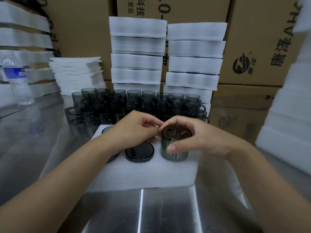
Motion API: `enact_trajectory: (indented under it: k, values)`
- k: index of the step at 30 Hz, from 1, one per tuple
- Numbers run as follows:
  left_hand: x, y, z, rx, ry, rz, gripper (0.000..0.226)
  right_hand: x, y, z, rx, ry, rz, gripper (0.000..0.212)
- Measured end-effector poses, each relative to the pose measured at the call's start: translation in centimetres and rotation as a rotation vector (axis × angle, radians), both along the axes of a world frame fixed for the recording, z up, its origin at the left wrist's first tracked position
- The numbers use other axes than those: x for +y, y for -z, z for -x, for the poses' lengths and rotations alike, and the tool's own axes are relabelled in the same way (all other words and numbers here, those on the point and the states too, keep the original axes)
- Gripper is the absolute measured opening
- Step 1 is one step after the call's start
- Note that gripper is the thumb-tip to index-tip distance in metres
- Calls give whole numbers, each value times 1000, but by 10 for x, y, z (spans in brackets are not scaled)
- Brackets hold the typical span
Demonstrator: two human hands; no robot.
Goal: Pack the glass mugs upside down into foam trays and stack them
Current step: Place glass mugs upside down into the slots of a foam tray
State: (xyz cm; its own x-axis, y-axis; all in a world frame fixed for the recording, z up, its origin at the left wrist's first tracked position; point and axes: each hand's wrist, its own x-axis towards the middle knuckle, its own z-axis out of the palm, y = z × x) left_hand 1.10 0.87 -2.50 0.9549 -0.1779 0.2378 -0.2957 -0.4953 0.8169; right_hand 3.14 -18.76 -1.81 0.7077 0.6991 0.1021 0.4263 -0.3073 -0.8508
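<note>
A white foam tray (144,174) lies on the steel table in front of me. An upside-down smoky glass mug (175,145) stands partly sunk in its front right hole, and my right hand (202,140) curls around it, thumb on the front wall. My left hand (134,130) pinches at the mug's upper left edge, where the handle seems to be. Another mug's dark base (139,152) sits flush in the front middle hole. More bases (107,129) show partly under my left arm. A crowd of upright grey mugs (134,103) waits behind the tray.
Two tall stacks of packed foam trays (168,56) rise behind the mugs, with flat foam sheets (77,74) to their left. A water bottle (16,81) stands far left. More foam (289,115) is piled at the right; cardboard boxes (252,47) line the back.
</note>
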Motion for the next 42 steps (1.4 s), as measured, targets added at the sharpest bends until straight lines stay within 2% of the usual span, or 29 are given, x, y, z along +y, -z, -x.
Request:
enact_trajectory:
  k: [3,8,11,14,15,19,29,36,39,41,42]
  values:
    - [1,0,-1,-24,-15,-108,28,-1,-1,1,-6,-17,40,45]
    - [1,2,-2,-70,-36,-171,30,0,-2,2,-34,-19,71,44]
    - [0,4,-3,-103,-46,-203,32,3,-1,1,-73,50,15,40]
    - [-1,4,-3,-110,-57,-209,35,4,2,-2,-115,160,-38,46]
    - [-1,4,-3,-111,-65,-211,34,4,2,-3,-121,180,-43,44]
    - [1,5,-5,-129,-107,-176,30,7,8,-5,-110,172,-45,12]
    - [1,7,-8,-144,-156,-175,25,9,10,-9,-79,214,-18,9]
    - [3,8,-9,-157,-122,-191,15,9,12,-8,-204,278,80,15]
    - [3,8,-9,-164,-102,-230,11,11,13,-8,-219,295,71,14]
    - [3,7,-8,-169,-125,-185,4,13,14,-8,-253,323,46,19]
    - [3,6,-7,-157,-136,-142,15,14,14,-8,-261,346,29,22]
